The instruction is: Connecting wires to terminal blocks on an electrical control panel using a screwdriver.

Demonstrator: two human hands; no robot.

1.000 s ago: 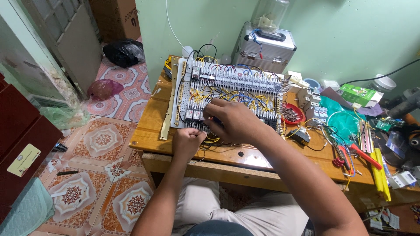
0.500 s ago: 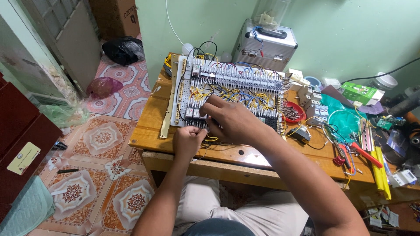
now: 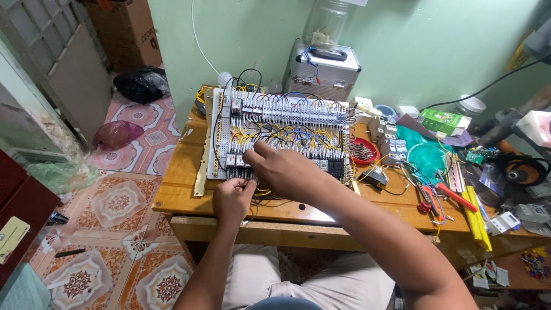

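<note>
I have both hands at the near edge of the wired control panel (image 3: 281,135), a white board crowded with rows of terminal blocks, relays and yellow, blue and black wires, lying flat on the wooden table (image 3: 183,189). My left hand (image 3: 232,198) is curled into a loose fist just below the board's lower left part, thumb and fingers pinched on something small — I cannot tell what it is. My right hand (image 3: 284,169) reaches across from the right, fingers bent down onto the bottom row of black components; whether it grips a wire or only presses there is hidden by its own back.

Behind the board a silver metal case (image 3: 324,72) stands against the green wall, with a clear plastic jar (image 3: 324,23) on top. To the right lie a red dish of small parts (image 3: 364,150), red-handled pliers (image 3: 447,195), yellow strips (image 3: 476,215) and a green box (image 3: 445,120) — all well apart from my hands.
</note>
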